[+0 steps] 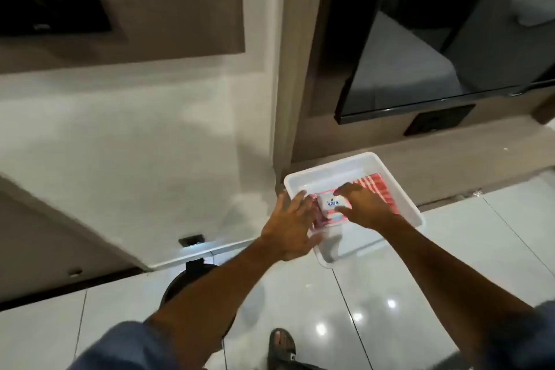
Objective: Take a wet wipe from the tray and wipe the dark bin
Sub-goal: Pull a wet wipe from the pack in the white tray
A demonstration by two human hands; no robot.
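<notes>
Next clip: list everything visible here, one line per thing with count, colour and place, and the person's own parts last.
tray: one, white, on the floor by the wall
wipes pack: one, pink-striped with a white lid, in the tray
bin: one, dark, on the floor under the left arm
TV: one, black, on the wall, upper right
socket: one, black, below the TV
floor: white glossy tiles
sandal: one, dark, bottom centre
sleeves: two, blue, bottom corners
left hand: fingers spread, on the pack's left end
right hand: on the pack at its lid
</notes>
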